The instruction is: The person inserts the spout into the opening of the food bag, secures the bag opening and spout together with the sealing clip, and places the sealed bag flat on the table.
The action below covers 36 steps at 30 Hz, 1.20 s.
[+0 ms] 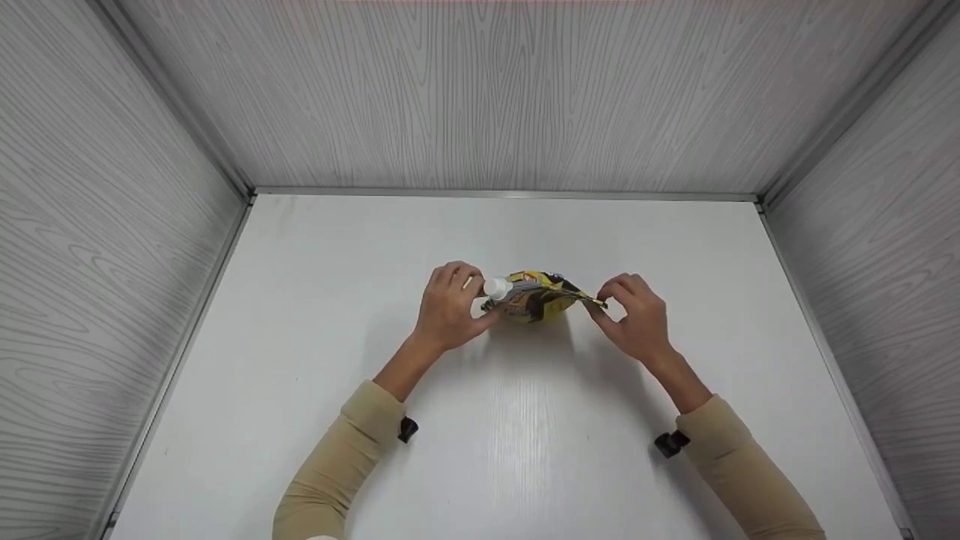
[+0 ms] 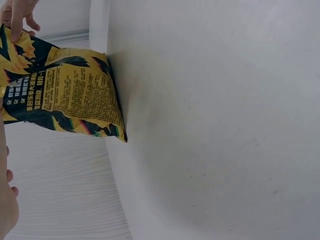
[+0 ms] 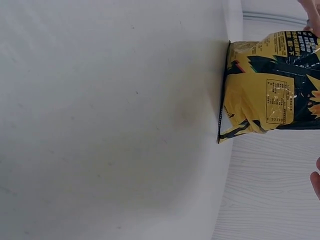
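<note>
A yellow and black snack bag [image 1: 536,306] stands upright, its bottom edge down at the white table in both wrist views. Printed text covers the bag [image 2: 80,95] on the side seen from the left wrist. Along its top runs a grey strip [image 1: 529,285], with a white round cap [image 1: 497,288] at the left end. My left hand [image 1: 450,307] grips the upper left corner, thumb in front and fingers around the cap. Between thumb and fingers, my right hand [image 1: 634,315] pinches the upper right corner.
The white table [image 1: 510,450] reaches back to a metal edge strip [image 1: 502,194]. Grey wood-grain panels stand at the back [image 1: 495,97], on the left [image 1: 90,247] and on the right [image 1: 870,225]. Black devices sit at both sleeve cuffs.
</note>
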Each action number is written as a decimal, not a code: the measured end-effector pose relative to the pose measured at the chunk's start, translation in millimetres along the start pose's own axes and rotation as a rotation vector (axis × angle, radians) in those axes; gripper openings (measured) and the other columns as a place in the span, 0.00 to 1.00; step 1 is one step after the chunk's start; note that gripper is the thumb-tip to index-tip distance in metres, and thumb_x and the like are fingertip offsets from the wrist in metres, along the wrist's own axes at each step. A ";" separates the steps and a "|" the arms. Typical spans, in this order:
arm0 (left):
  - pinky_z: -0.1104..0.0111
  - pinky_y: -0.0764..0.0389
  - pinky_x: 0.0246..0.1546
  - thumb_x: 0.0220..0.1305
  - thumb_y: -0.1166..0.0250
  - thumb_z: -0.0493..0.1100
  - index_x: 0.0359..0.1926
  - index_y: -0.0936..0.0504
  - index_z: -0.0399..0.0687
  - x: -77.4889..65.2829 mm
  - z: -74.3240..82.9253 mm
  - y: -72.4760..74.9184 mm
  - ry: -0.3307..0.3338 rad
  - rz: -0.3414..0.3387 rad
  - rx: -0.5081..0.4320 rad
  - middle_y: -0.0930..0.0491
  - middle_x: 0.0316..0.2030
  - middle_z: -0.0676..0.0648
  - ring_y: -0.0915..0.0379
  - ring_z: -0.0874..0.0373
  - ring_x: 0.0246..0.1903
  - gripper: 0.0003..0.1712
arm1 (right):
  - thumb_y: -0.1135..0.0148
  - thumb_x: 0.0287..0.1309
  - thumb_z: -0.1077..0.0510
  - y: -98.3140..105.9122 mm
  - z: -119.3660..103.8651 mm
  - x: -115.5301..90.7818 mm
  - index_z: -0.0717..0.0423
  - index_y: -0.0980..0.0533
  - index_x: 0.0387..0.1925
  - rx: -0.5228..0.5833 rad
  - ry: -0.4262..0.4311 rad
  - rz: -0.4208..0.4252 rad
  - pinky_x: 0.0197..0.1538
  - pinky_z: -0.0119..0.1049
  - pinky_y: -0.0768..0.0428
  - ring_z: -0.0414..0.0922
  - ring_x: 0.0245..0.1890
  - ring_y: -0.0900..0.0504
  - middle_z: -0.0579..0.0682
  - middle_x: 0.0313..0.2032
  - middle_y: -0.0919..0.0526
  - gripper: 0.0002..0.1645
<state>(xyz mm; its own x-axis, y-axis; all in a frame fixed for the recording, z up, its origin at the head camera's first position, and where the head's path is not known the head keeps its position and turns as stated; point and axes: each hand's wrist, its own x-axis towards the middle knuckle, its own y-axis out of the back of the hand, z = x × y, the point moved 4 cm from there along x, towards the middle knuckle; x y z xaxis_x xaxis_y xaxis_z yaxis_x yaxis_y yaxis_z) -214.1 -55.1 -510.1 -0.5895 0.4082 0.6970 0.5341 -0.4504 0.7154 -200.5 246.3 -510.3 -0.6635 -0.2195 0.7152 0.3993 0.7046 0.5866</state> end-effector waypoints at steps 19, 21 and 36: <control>0.55 0.18 0.53 0.55 0.20 0.62 0.40 0.17 0.44 -3.8 0.3 8.8 0.015 0.011 0.011 0.17 0.43 0.47 0.21 0.49 0.50 0.28 | 0.20 0.54 0.61 4.6 -10.3 3.3 0.56 0.20 0.28 -0.019 0.055 0.001 0.36 0.46 0.21 0.50 0.33 0.20 0.52 0.31 0.17 0.13; 0.55 0.18 0.54 0.55 0.21 0.62 0.40 0.16 0.44 -3.7 0.3 9.7 0.016 0.011 0.008 0.17 0.43 0.47 0.21 0.49 0.50 0.28 | 0.20 0.54 0.60 5.4 -11.7 3.4 0.56 0.20 0.28 -0.024 0.061 -0.001 0.36 0.47 0.21 0.50 0.33 0.19 0.52 0.31 0.17 0.13; 0.55 0.17 0.54 0.57 0.22 0.63 0.38 0.16 0.44 -4.4 3.9 18.0 0.011 0.031 0.007 0.17 0.43 0.48 0.22 0.49 0.49 0.27 | 0.21 0.52 0.65 9.2 -17.1 4.4 0.56 0.20 0.28 -0.042 0.092 0.008 0.37 0.50 0.22 0.52 0.33 0.19 0.53 0.32 0.16 0.11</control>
<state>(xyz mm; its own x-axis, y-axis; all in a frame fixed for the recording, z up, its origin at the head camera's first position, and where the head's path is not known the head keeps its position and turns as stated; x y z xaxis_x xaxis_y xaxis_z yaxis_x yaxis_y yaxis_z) -199.6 -61.9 -500.2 -0.5791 0.3851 0.7185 0.5564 -0.4575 0.6937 -188.9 240.3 -495.2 -0.6001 -0.2768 0.7505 0.4317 0.6777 0.5953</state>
